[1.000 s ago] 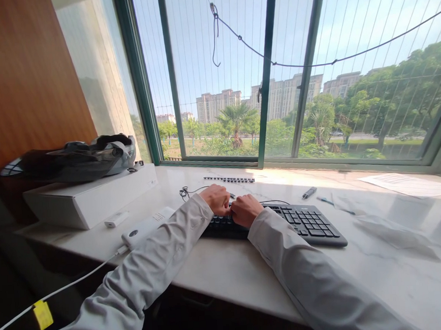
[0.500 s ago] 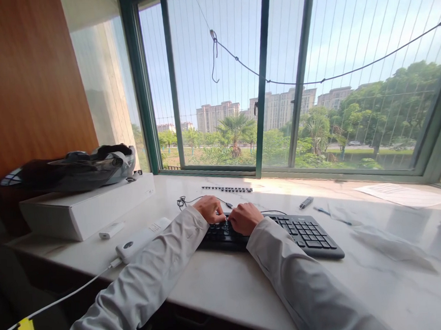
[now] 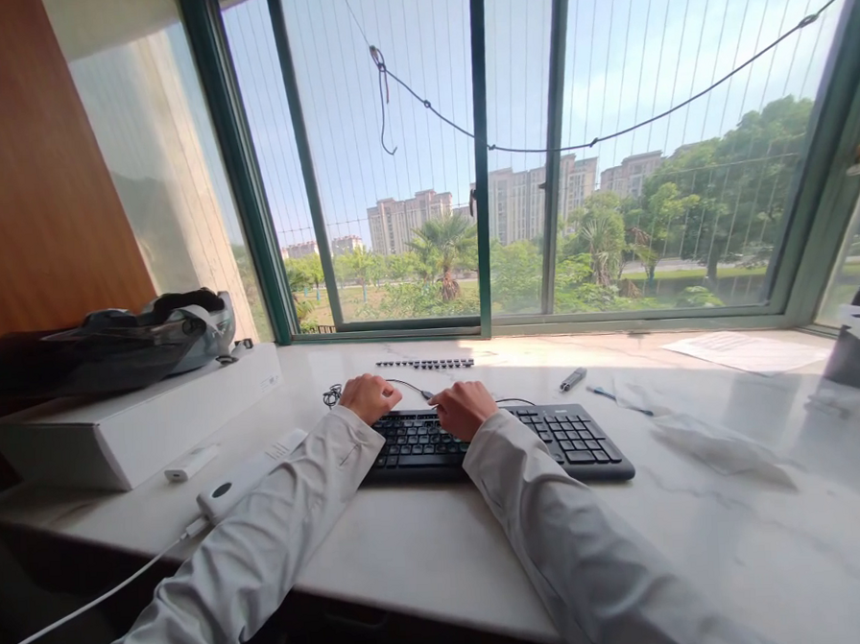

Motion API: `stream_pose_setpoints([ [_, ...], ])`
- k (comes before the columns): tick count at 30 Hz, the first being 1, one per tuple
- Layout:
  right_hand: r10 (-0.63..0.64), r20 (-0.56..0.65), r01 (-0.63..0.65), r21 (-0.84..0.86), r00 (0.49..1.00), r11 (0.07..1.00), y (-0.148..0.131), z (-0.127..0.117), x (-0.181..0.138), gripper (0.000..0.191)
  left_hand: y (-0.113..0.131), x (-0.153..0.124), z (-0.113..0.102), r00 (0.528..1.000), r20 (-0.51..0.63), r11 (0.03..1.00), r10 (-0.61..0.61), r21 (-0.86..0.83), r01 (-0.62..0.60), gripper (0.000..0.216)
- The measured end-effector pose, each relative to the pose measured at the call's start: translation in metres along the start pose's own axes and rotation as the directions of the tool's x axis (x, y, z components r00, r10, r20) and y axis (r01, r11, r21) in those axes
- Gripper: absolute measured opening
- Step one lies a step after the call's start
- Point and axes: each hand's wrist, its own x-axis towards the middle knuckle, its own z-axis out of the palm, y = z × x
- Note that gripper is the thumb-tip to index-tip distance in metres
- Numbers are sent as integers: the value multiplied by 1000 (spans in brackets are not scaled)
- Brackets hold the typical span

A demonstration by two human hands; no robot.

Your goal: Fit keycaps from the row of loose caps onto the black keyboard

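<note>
A black computer keyboard (image 3: pixel 580 439) lies on the marble-patterned counter (image 3: pixel 413 544). At its upper left edge is my left hand (image 3: pixel 371 398), fingers curled in and closed; whatever they hold, if anything, is hidden. My right hand (image 3: pixel 464 409) is closed over the upper middle of the keyboard, thumb and fingers together; what it pinches is too small to make out. Just behind the hands runs a thin black cable (image 3: pixel 402 383) with a plug-like end. Farther back, small black keycaps (image 3: pixel 425 365) lie in a row.
On the left, a white box (image 3: pixel 118 425) carries a dark visor-like item (image 3: pixel 114 343). A white power strip (image 3: pixel 247 476) and a small white device (image 3: pixel 190 463) lie nearby. To the right are a grey stick (image 3: pixel 572 379), clear plastic bag (image 3: pixel 721 446) and paper (image 3: pixel 749 351).
My left hand has moved left, away from my right hand, uncovering keys between them. The right hand stays over the keyboard. The whole view has shifted to the right.
</note>
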Motion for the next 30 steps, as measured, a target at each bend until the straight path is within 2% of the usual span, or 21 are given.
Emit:
stream_pose_setpoints([
  [5,-144,63,139,74,988,987,-3,4,-3,39,-4,4,1,995,20,996,-93,18,93,42],
  [10,-133,41,129,95,990,987,-6,3,-3,38,-12,12,1,995,48,996,-89,18,88,41],
  [14,-128,34,124,102,991,987,-8,2,-3,35,-17,33,9,991,94,994,-91,66,85,45],
  [19,-130,-8,130,84,991,988,-9,0,-2,30,-12,75,28,988,127,990,-83,120,68,41],
  [23,-118,-16,119,61,993,991,-6,2,0,27,-4,107,47,991,128,991,-32,136,14,37],
  [30,-116,-12,116,31,993,993,-1,6,4,22,9,144,81,987,143,980,72,176,-97,27],
])
